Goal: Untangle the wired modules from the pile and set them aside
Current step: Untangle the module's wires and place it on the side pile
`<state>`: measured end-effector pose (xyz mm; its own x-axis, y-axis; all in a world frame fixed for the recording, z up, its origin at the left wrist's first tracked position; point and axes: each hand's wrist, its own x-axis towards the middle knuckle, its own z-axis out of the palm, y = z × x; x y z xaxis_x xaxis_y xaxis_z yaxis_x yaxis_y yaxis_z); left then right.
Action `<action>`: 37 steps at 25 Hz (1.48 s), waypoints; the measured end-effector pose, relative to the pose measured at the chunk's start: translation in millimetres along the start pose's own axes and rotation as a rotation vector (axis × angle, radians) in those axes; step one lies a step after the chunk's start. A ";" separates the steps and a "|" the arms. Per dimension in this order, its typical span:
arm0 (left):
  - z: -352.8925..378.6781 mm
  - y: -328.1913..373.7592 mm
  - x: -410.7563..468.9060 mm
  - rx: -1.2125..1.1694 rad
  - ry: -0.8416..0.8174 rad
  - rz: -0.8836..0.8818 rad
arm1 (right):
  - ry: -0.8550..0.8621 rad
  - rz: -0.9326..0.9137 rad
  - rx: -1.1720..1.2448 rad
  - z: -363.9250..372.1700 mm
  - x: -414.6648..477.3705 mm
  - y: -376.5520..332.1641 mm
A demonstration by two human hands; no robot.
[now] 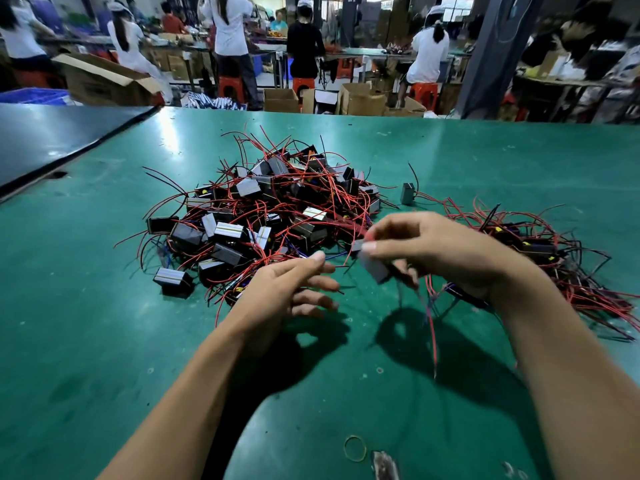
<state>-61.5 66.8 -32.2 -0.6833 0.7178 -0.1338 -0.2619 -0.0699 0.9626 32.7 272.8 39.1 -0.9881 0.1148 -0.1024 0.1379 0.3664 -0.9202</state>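
— Green workshop surface [104, 341], seen from the head camera: where is the module in hand?

— Just near-right of the pile [270, 216], lifted clear. The right hand [450, 254] pinches the grey module [374, 268], and its red wires [431, 327] dangle, probably so they fall free of tangles.

— And the left hand [287, 289]?

— At the pile's near edge, fingers [318, 282] loosely spread, apparently holding nothing. A second heap [540, 251], right of the pile, looks like the freed ones.

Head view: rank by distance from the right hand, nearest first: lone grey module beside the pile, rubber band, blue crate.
1. lone grey module: upright on the table, just beyond the right hand, right of the pile.
2. rubber band: flat on the table's near part, toward the person.
3. blue crate: far left, past the table's edge.
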 end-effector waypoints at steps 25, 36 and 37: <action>-1.2 -12.3 2.3 0.088 0.148 0.040 | 0.602 0.324 -0.418 33.3 96.3 59.0; -1.8 -11.6 -0.2 0.105 0.147 0.028 | 0.504 0.430 -0.338 24.0 96.9 46.8; -2.0 -11.8 0.2 0.107 0.148 0.027 | 0.479 0.421 -0.338 20.3 93.1 46.2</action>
<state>-59.9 66.3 -44.0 -0.7843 0.6059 -0.1329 -0.1732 -0.0082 0.9848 -54.3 281.7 -20.7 -0.7188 0.6730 -0.1742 0.5905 0.4588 -0.6639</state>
